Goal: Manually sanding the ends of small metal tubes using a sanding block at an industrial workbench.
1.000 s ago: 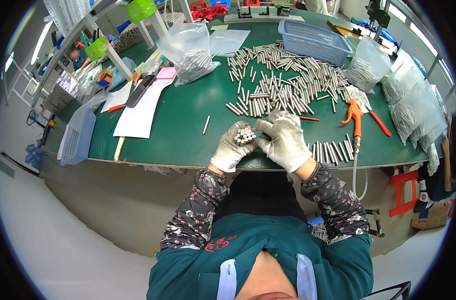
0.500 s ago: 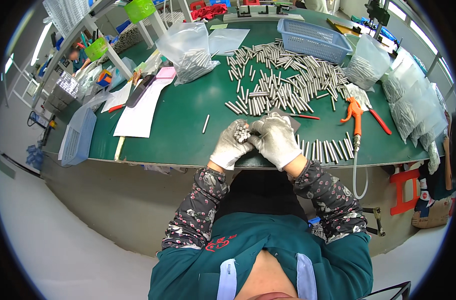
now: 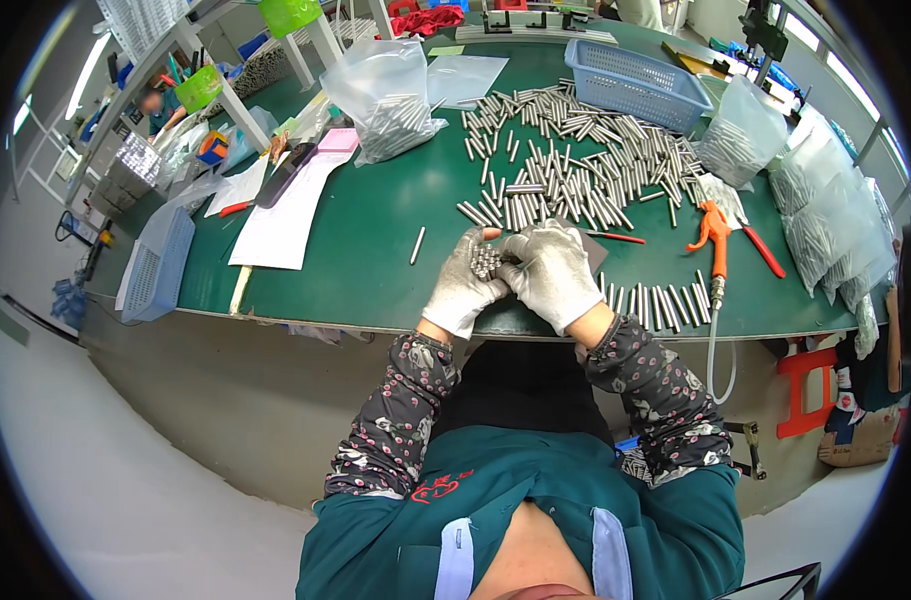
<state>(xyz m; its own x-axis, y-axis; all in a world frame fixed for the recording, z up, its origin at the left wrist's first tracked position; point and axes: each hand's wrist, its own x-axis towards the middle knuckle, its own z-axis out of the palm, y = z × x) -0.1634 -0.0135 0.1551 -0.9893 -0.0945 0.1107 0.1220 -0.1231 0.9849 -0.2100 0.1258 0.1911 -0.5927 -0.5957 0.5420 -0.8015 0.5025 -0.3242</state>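
Note:
My left hand [image 3: 456, 288], in a whitish work glove, is closed round a bundle of short metal pins [image 3: 486, 263], their round ends facing up. My right hand [image 3: 558, 275], gloved too, has its fingers curled and pressed together against the bundle's right side; what its fingertips pinch is hidden. Just beyond both hands spreads a large heap of loose metal pins [image 3: 596, 165]. To the right of my right hand stretches a row of pins [image 3: 666, 306] near the table's front edge. One single pin [image 3: 417, 246] lies left of my left hand.
Beside my right hand are a dark flat pad [image 3: 595, 253] and a thin red tool [image 3: 618, 238]. Farther right lie an orange air gun [image 3: 715, 236] with its hose and a red-handled tool [image 3: 765, 251]. A blue basket [image 3: 636, 90] and pin-filled bags [image 3: 821, 215] stand around the heap.
The bundle has tilted slightly in my left hand, and its fingers have loosened a little at the top. My right hand stays against it. The whole view has shifted slightly.

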